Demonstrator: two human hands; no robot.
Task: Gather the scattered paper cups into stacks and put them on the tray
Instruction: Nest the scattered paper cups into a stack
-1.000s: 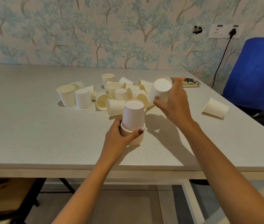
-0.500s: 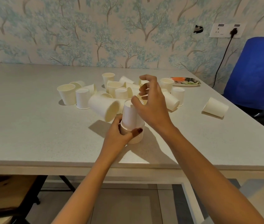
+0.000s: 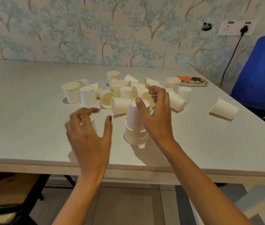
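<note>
**Right hand on the stack, left hand spread beside it**

We take the stack as the middle of our dial, with twelve pointing at the wall. At nine o'clock our left hand (image 3: 87, 137) hovers over the pale grey speckled table (image 3: 23, 127). Its fingers are spread, straight and blurred. A bit of white cup (image 3: 91, 119) shows behind them, and we cannot tell whether they touch it.

From ten round to one lies the heap of loose white paper cups (image 3: 87, 97). Some are upright, some upturned and some on their sides, and many touch one another.

In the middle stands the stack of white paper cups (image 3: 136, 133), nested upside down on the table near its front edge. Our right hand (image 3: 157, 117) is closed on the top cup. The thumb runs up the near side to the upturned base, and the fingers curl in at the far side.

At one o'clock, beyond the heap, sits the oval paper tray (image 3: 193, 81) printed in orange and green, with an upright cup just beside its left end. At two o'clock, well apart, a single paper cup (image 3: 224, 109) lies on its side. Past the table's right edge we see a blue chair back (image 3: 261, 75), and at one o'clock of it a white wall socket (image 3: 235, 28) with a black plug.
</note>
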